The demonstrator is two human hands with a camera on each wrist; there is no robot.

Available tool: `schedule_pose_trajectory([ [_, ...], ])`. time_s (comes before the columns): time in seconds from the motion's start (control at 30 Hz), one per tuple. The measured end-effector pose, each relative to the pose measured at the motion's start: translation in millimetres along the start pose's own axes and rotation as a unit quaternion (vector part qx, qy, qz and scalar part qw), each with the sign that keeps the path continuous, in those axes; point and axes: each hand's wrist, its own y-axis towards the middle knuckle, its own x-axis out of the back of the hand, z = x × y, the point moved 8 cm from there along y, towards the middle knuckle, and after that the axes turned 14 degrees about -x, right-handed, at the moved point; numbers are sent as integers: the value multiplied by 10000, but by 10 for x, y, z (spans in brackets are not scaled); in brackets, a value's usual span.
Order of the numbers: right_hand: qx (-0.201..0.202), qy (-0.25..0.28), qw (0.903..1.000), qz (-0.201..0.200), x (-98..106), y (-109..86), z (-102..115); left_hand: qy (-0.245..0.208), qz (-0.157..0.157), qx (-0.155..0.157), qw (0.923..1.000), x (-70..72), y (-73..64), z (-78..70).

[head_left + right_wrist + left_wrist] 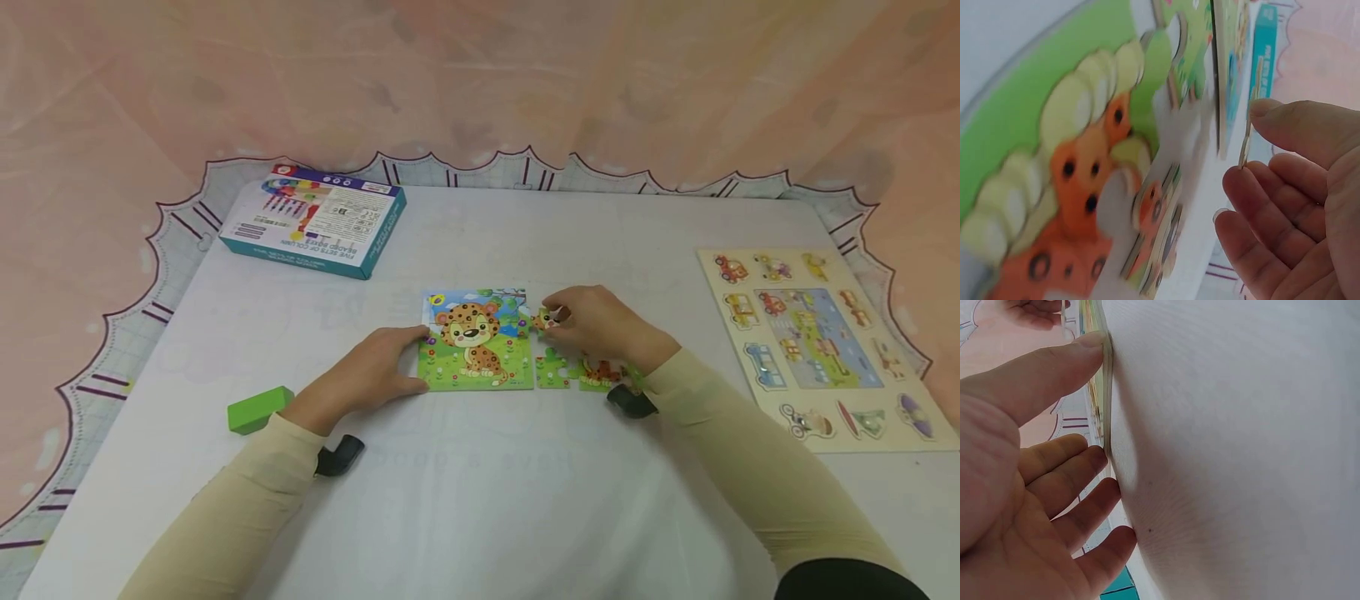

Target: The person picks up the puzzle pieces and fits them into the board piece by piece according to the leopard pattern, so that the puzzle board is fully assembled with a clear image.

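A leopard picture puzzle board [442, 362] lies flat in front of me, a spotted cub on green grass under blue sky. My left hand [378, 367] is at its left side, the thumb and fingertips [1107, 453] touching the board's edge. Just off the board's right edge, my right hand [603, 325] pinches a small jigsaw piece [1248, 134] between thumb and index finger; spotted face print shows on it in the head view. Below that hand lie loose jigsaw pieces [552, 371], green and orange-spotted, partly hidden by the right wrist.
A green block [258, 409] lies beside the left wrist. At the back left is a teal and white box [315, 221]. To the right lies a wooden vehicle puzzle board [821, 421]. A scalloped cloth border runs along the table's edges.
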Motion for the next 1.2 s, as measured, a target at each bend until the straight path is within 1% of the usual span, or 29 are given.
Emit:
schedule_pose_trajectory([
  [0.17,95,-69,9999,21,-55,22,113,-6,2,-2,10000,-3,6,3],
  [0.4,416,-37,9991,74,-146,54,276,13,40,32,10000,-10,20,8],
  [0.57,839,-242,9962,-60,-192,61,424,-8,42,59,10000,-21,27,19],
  [0.67,1014,-304,9944,-74,-228,72,509,10,13,28,10000,-16,27,13],
  [0.83,1124,-279,9932,74,-294,97,659,-6,-9,36,10000,-16,20,15],
  [1.0,1331,-486,9899,10,-351,125,806,-13,36,92,10000,-21,18,22],
  [1.2,1262,-608,9901,121,-409,158,900,4,36,43,10000,-21,14,23],
])
